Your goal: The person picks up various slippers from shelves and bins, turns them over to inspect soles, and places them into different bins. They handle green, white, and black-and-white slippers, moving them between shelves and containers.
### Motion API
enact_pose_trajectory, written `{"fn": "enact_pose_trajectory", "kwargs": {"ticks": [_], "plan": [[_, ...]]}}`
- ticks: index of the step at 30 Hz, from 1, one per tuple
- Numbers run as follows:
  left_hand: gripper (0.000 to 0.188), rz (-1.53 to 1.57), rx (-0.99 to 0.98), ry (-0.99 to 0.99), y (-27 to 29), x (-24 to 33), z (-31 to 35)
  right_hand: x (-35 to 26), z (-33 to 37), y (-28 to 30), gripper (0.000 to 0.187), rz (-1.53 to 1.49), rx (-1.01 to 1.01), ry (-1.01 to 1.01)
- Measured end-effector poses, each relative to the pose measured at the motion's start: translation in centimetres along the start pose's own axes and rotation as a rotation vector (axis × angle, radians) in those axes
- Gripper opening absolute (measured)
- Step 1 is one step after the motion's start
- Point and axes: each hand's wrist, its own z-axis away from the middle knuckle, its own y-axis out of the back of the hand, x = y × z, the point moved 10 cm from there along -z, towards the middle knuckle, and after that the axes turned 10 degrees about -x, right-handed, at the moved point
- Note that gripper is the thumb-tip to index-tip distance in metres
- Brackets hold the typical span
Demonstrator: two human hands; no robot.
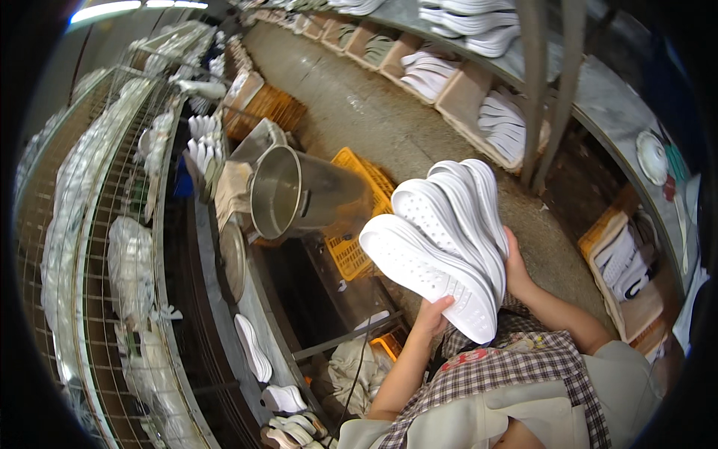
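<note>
Between both hands: fanned white soles (441,239), long axes running upper-right to lower-left; left hand (432,314) and right hand (516,268) clamp stack.

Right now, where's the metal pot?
In the head view the metal pot lies tipped on its side left of centre, just left of the yellow crate and left of the stack of white soles held in both hands.

Open concrete floor (374,120) ahead; steel pot (288,194), yellow crate (357,217) block left side.
</note>
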Motion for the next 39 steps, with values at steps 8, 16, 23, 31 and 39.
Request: {"fn": "enact_pose_trajectory", "kwargs": {"ticks": [8,16,23,31,39], "plan": [[0.068,0.05,-0.067,-0.05,2.6,6.2,0.3,-1.1,-4.2,-6.0,0.068,0.045,-0.066,0.036],[0.079,-0.21,0.222,-0.351,14.3,27.1,2.6,-2.4,-12.7,-13.1,0.086,-0.236,-0.017,-0.091],[0.075,-0.927,0.599,-0.448,32.0,54.4,0.5,-2.3,-14.1,-12.7,0.084,-0.193,0.228,-0.102],[0.086,-1.617,1.041,0.18,49.6,58.4,-9.6,-0.8,-9.6,-10.8,0.078,-0.098,0.517,-0.245],[0.081,-1.74,1.019,0.555,53.0,53.1,-13.2,0.5,-8.7,-11.2,0.079,-0.059,0.563,-0.311]]}}
